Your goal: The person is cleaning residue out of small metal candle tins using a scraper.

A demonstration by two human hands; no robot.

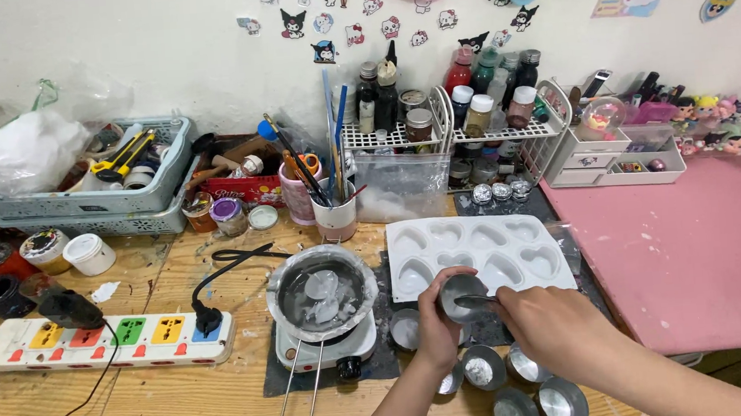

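Clearly the left hand (438, 325) wraps its fingers around a small round metal tin cup (462, 295), thumb on the near wall. The right hand (542, 319) pinches a thin dark metal tool (474, 299) whose tip rests inside that cup. Just beyond both hands lies a white heart-cavity silicone mould (471, 253). Judging by its look, the cup is light, stiff, thin-walled and slippery; gripping its sides suits it best.

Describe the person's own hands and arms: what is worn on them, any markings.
Both the left hand and right hand are bare: no gloves, rings or watch show. Both forearms are uncovered to the picture's edge, with no sleeves in view. No markings can be made out.
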